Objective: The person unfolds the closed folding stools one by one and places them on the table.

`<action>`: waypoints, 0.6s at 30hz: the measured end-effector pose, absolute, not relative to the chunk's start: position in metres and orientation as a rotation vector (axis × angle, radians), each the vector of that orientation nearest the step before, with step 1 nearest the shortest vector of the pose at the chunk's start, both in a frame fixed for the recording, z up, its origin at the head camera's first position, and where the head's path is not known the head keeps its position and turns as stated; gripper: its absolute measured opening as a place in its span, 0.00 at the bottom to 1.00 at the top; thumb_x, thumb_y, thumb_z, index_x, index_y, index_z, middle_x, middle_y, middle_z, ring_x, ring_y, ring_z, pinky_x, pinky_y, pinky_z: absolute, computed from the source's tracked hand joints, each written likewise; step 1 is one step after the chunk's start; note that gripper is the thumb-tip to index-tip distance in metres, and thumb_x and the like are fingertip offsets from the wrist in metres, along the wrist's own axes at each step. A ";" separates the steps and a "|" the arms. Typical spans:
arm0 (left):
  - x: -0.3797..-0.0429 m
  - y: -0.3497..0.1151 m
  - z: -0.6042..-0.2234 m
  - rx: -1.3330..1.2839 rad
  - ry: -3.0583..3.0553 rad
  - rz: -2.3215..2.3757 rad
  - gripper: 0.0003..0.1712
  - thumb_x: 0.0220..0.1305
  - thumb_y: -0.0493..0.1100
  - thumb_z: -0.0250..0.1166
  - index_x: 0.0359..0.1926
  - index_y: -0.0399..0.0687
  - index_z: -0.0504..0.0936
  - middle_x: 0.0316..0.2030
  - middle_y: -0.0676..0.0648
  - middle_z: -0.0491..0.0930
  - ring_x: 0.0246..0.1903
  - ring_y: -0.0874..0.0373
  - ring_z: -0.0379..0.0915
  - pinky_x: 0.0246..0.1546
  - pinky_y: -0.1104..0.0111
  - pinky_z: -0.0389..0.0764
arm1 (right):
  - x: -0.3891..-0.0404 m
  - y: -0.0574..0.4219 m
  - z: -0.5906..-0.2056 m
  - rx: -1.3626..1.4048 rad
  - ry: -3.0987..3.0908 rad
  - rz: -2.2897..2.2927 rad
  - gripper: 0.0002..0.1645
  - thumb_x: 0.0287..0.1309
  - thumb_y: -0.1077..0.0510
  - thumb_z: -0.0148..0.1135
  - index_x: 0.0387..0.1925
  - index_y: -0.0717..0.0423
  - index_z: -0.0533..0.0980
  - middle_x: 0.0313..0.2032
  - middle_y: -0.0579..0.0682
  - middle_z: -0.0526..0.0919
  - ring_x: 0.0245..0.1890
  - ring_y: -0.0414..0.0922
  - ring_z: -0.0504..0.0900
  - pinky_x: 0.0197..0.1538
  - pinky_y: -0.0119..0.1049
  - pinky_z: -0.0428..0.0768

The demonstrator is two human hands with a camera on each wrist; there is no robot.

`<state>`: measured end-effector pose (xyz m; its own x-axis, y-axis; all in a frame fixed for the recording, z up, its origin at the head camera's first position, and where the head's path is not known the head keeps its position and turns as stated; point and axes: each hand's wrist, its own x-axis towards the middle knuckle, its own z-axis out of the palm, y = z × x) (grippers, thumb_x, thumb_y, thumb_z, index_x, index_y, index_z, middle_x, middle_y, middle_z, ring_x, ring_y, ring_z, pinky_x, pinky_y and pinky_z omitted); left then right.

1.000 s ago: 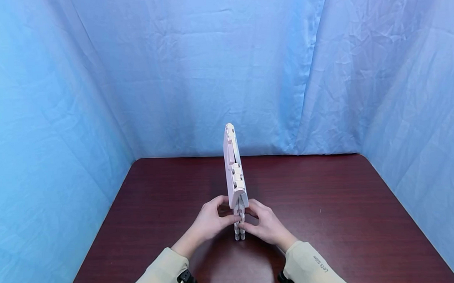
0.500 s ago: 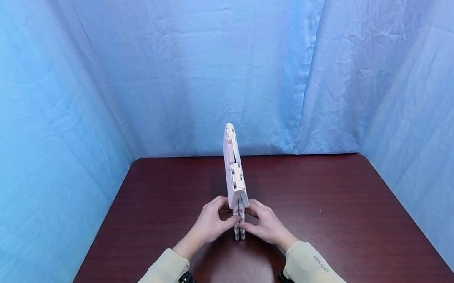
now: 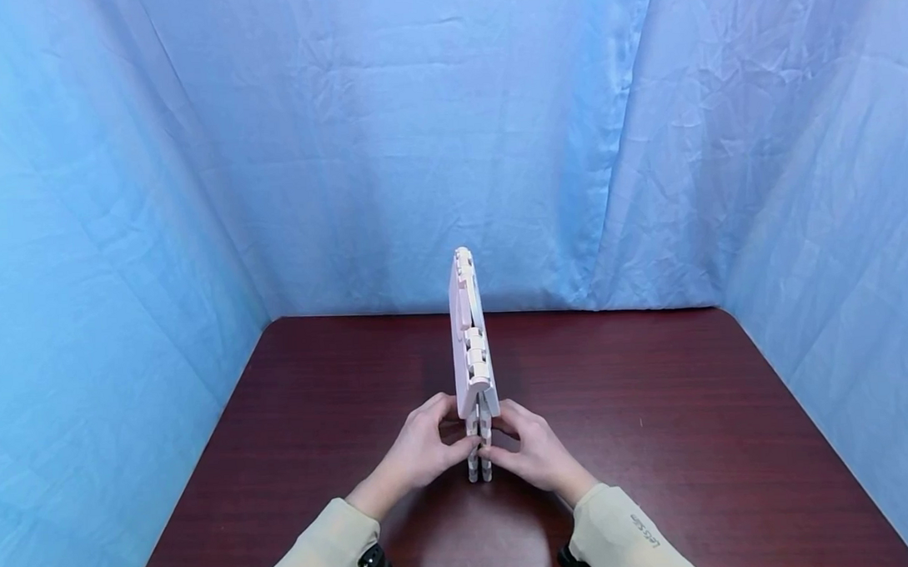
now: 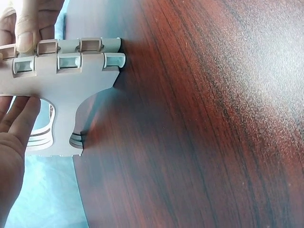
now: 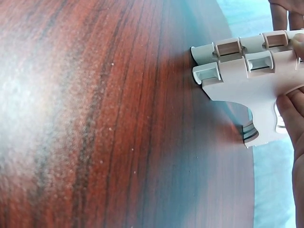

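Note:
A white plastic folding stool (image 3: 460,350), folded nearly flat, stands upright on edge at the middle of the table. My left hand (image 3: 422,443) holds its lower left panel, thumb on the near edge and fingers along the outer side. On the opposite side my right hand (image 3: 532,449) grips the lower right panel in the same way. A narrow gap shows between the two lower panels. In the left wrist view, the pale panel (image 4: 64,97) shows rounded hinge knuckles and a cutout with fingers in it. Similar knuckles line the panel (image 5: 256,90) in the right wrist view.
The stool is on a dark red-brown wooden table (image 3: 337,363) with rounded far corners. Light blue cloth (image 3: 419,151) hangs behind the table and along both sides. Each forearm has a pale sleeve (image 3: 320,543) and a black strap device (image 3: 374,563) at the wrist.
The two lower panels have moved slightly apart, so the gap between them is wider. The stool's top has shifted a touch to the right. Both hands keep their hold.

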<state>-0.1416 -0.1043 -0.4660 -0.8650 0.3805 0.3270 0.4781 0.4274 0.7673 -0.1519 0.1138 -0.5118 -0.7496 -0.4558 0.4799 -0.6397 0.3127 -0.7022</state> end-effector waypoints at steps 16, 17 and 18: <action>-0.141 -0.105 -0.465 -0.786 -2.583 -1.414 0.23 0.56 0.36 0.76 0.53 0.41 0.81 0.45 0.51 0.81 0.49 0.57 0.82 0.54 0.64 0.83 | -0.151 0.116 -0.511 1.008 -2.399 1.410 0.27 0.54 0.63 0.78 0.55 0.56 0.78 0.51 0.47 0.82 0.53 0.44 0.85 0.56 0.41 0.84; -0.140 -0.105 -0.465 -0.786 -2.584 -1.418 0.23 0.56 0.36 0.76 0.53 0.41 0.81 0.45 0.51 0.81 0.50 0.56 0.82 0.54 0.64 0.83 | -0.151 0.116 -0.511 1.008 -2.397 1.406 0.27 0.54 0.63 0.78 0.55 0.56 0.78 0.50 0.47 0.82 0.53 0.44 0.85 0.56 0.41 0.84; -0.140 -0.106 -0.465 -0.787 -2.583 -1.420 0.23 0.56 0.36 0.76 0.53 0.41 0.81 0.45 0.51 0.81 0.50 0.56 0.82 0.54 0.64 0.83 | -0.151 0.116 -0.511 1.008 -2.395 1.403 0.27 0.54 0.63 0.78 0.55 0.57 0.78 0.50 0.47 0.82 0.53 0.44 0.85 0.56 0.41 0.84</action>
<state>-0.1402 -0.1056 -0.4650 -0.8631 0.3940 0.3159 0.4779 0.4348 0.7633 -0.1508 0.1161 -0.5112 -0.7513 -0.4601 0.4732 -0.6378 0.3217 -0.6998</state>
